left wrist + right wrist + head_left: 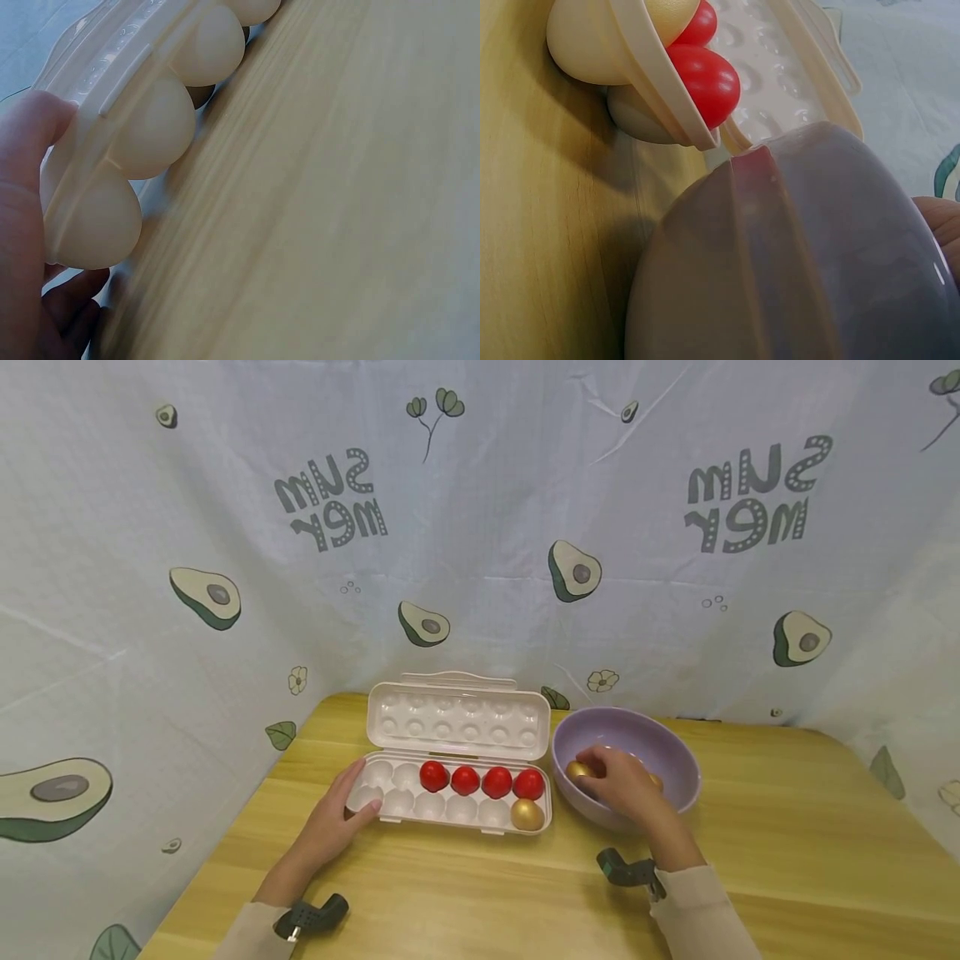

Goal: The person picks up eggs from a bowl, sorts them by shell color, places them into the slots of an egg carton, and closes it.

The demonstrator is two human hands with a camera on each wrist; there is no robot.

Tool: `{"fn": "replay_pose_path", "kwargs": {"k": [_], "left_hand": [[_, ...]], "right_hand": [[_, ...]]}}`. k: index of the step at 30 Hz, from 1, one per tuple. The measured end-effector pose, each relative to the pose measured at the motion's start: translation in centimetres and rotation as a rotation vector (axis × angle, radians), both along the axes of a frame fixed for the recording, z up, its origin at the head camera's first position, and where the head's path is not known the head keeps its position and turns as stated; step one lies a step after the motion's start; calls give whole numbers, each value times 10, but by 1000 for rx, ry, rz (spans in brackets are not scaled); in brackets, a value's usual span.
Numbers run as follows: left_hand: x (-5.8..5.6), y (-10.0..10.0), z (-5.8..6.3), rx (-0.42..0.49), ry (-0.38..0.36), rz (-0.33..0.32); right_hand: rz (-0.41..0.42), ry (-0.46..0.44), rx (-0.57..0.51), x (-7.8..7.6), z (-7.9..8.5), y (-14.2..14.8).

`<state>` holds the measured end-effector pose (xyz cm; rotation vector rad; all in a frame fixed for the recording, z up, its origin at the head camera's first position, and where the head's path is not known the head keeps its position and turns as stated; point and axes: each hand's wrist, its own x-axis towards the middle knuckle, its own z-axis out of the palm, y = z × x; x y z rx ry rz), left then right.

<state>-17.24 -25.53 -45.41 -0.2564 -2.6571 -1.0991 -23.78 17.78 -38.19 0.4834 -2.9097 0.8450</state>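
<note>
A whitish plastic egg box (461, 810) lies with its lid (480, 747) raised. In its back row sit several red eggs (465, 780), and one golden egg (527, 815) occupies the front right cup. My left hand (326, 827) grips the box's left end, thumb at the front rim, fingers round the far side and below. Inside the purple bowl (678, 752), my right hand (622, 783) pinches a golden egg (577, 771). Behind that hand, another golden egg (657, 782) is partly visible. The bowl's wall (840, 240) hides most of the right hand in the right wrist view.
The bowl stands just right of the box on a wooden table (450, 893). A cloth (487, 485) printed with avocados hangs behind the table. Each wrist carries a dark camera mount (626, 868).
</note>
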Motion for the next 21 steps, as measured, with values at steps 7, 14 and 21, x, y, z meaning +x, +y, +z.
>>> {"fn": "replay_pose_path", "kwargs": {"k": [7, 14, 21], "left_hand": [[1, -1, -1, -4, -8, 8], [0, -1, -2, -6, -12, 7], [0, -1, -1, -6, -15, 6]], "right_hand": [[20, -14, -11, -1, -1, 0], [33, -4, -13, 0, 0, -1], [27, -29, -25, 1, 1, -1]]}}
